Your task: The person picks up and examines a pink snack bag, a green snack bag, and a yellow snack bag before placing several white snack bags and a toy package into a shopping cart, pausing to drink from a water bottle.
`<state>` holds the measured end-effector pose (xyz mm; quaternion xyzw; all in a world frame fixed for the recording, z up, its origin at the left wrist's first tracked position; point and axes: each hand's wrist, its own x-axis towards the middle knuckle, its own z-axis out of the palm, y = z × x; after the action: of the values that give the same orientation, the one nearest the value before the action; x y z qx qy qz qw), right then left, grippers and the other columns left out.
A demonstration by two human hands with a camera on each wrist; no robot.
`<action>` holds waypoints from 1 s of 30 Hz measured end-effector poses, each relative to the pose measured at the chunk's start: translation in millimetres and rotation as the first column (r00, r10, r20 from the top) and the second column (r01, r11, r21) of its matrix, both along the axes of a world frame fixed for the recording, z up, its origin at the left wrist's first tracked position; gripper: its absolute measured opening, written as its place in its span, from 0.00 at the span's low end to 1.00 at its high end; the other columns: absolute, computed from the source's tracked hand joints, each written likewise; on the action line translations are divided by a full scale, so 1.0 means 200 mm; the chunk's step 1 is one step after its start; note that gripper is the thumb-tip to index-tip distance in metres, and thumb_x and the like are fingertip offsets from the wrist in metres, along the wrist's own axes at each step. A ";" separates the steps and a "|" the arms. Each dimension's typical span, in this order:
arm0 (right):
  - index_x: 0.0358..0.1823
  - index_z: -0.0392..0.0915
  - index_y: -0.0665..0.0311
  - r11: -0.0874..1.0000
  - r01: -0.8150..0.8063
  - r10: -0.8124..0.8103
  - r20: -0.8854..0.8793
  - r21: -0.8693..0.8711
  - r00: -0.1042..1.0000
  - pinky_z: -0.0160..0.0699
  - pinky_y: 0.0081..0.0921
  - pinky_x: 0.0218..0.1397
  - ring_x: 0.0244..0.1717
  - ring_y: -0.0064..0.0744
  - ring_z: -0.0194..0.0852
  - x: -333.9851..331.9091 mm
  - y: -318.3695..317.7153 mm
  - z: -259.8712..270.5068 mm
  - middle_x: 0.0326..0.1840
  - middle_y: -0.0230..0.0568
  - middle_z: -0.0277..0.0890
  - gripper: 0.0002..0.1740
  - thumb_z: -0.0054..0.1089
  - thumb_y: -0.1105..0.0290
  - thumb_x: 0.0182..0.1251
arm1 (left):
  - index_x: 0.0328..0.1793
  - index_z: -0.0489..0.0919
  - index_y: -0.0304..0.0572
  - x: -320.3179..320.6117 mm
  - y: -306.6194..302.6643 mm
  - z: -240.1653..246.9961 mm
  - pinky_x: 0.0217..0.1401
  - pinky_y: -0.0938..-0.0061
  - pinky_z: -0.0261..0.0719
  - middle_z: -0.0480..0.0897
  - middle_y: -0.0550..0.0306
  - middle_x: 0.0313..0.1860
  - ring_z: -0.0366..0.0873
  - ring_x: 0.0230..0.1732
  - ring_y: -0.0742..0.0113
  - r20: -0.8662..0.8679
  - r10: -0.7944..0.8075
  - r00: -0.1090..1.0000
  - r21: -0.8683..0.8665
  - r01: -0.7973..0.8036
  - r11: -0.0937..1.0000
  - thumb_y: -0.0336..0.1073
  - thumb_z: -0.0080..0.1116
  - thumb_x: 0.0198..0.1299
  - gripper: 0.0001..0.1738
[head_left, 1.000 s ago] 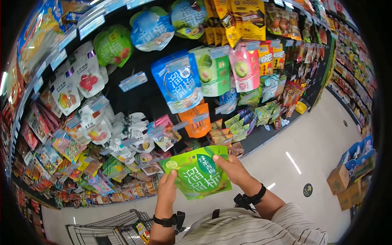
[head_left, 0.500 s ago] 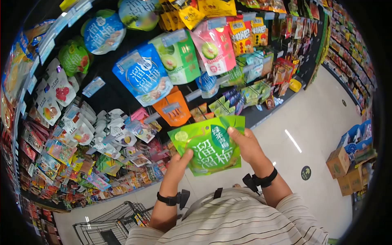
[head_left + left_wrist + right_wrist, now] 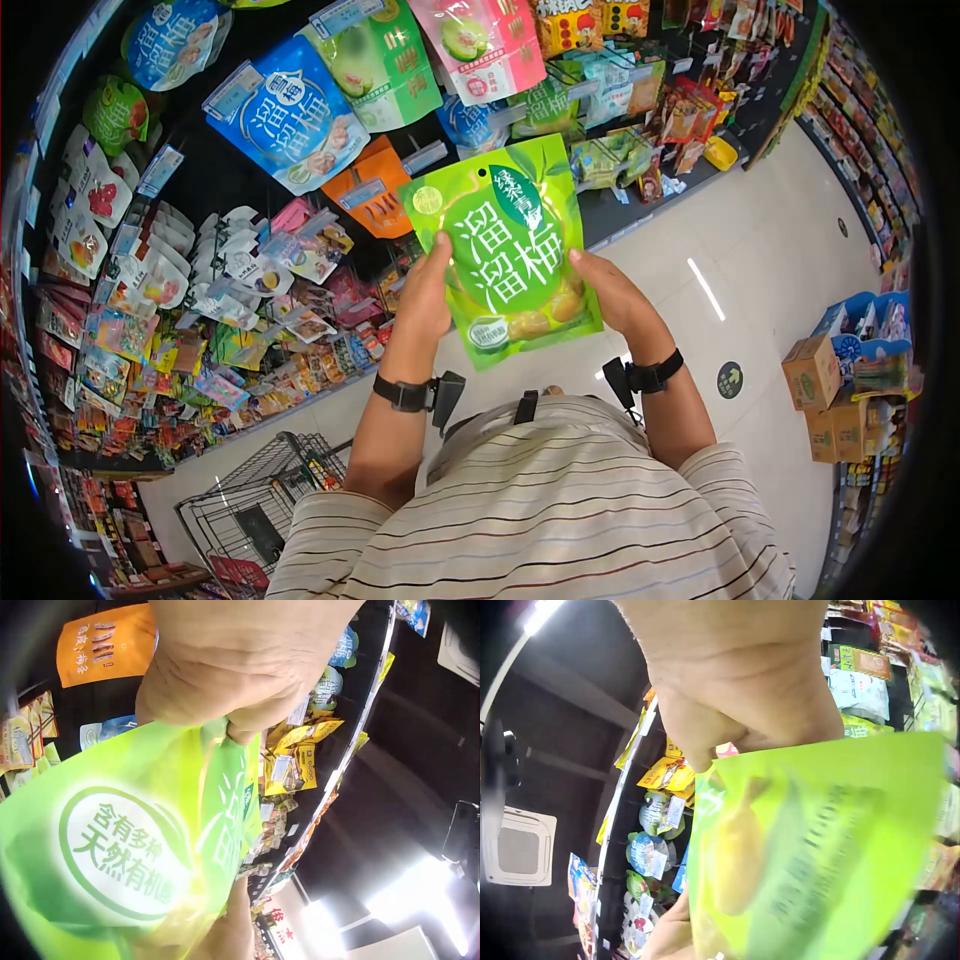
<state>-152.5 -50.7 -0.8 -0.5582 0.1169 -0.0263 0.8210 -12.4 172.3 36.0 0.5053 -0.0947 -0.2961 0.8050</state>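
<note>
A bright green snack pouch [image 3: 510, 290] with large white characters is held up in front of the striped shirt, its printed front facing the head camera. My left hand [image 3: 428, 290] grips its left edge, thumb on the front and the other fingers hidden behind. On the opposite edge my right hand [image 3: 612, 290] pinches it with the thumb at the rim. In the left wrist view the pouch's lower front [image 3: 112, 847] shows a white oval label. The right wrist view shows a side of the pouch [image 3: 810, 847] with a yellow fruit picture, below the palm.
Shelves of hanging snack bags fill the left and top, with a blue pouch [image 3: 290, 115], a pink pouch [image 3: 485, 50] and an orange pouch [image 3: 372, 190] nearest. A wire shopping cart [image 3: 250, 510] stands at lower left. Cardboard boxes [image 3: 812, 372] are stacked on the right beyond the pale floor [image 3: 690, 300].
Both hands have raised the green pouch higher in the head view and closer to the camera. The left hand has moved up its edge, and the shelves have shifted up and left.
</note>
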 end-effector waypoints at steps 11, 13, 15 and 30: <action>0.69 0.71 0.71 0.988 -0.035 0.047 -0.079 0.149 0.996 0.76 0.29 0.65 0.62 0.33 0.76 0.10 -0.03 -0.24 0.66 0.44 0.76 0.31 0.52 0.50 0.80 | 0.71 0.73 0.38 0.15 0.03 -0.14 0.67 0.65 0.77 0.80 0.55 0.65 0.79 0.63 0.63 -0.169 -0.101 0.980 -0.059 0.093 0.994 0.50 0.45 0.80 0.25; 0.68 0.71 0.72 0.988 -0.048 0.065 -0.111 0.146 0.992 0.77 0.30 0.64 0.62 0.32 0.77 0.07 -0.03 -0.15 0.65 0.45 0.77 0.32 0.52 0.50 0.80 | 0.71 0.73 0.39 0.13 0.03 -0.14 0.67 0.65 0.77 0.80 0.55 0.65 0.79 0.63 0.62 -0.186 -0.109 0.976 -0.044 0.102 0.994 0.49 0.45 0.80 0.25; 0.67 0.72 0.73 0.981 -0.045 0.072 -0.140 0.187 0.987 0.78 0.30 0.64 0.61 0.32 0.78 0.06 -0.01 -0.13 0.64 0.45 0.78 0.32 0.52 0.50 0.80 | 0.72 0.72 0.39 0.11 0.04 -0.17 0.67 0.64 0.77 0.80 0.54 0.66 0.78 0.64 0.62 -0.218 -0.124 0.968 -0.042 0.117 0.992 0.48 0.47 0.80 0.25; 0.69 0.71 0.71 0.958 0.001 0.041 -0.139 0.288 0.989 0.78 0.33 0.65 0.62 0.34 0.77 0.05 -0.07 -0.19 0.65 0.44 0.77 0.31 0.51 0.50 0.81 | 0.73 0.70 0.37 0.04 0.00 -0.24 0.68 0.62 0.77 0.79 0.50 0.67 0.78 0.65 0.59 -0.227 -0.195 0.954 -0.043 0.190 0.981 0.48 0.51 0.78 0.27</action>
<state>-142.6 -65.3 -39.2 -0.4346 0.1726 0.0397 0.8830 -4.3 172.7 -11.6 0.4477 -0.0525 -0.4287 0.7830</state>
